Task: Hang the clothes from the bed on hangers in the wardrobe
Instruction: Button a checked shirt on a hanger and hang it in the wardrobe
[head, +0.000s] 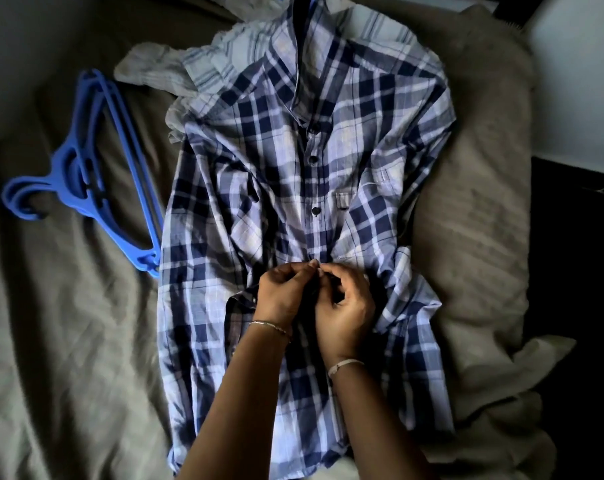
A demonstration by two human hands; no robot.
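— Rumpled olive-grey bed sheet fills the view. What lies on it?
— A blue-and-white plaid button-up shirt, spread front-up down the middle, collar at the far end. It partly covers a pale striped garment.
— And the hands?
— Both meet at the shirt's front placket, below two dark buttons. The left hand has its fingers curled and pinches the fabric edge. The right hand pinches it too, its fingertips touching the left's. Whether a button sits between them I cannot tell.
— Hangers?
— A stack of blue plastic hangers lies on the sheet left of the shirt, its near tip just beside the shirt's edge. A bunched grey-brown pillow lies to the right.
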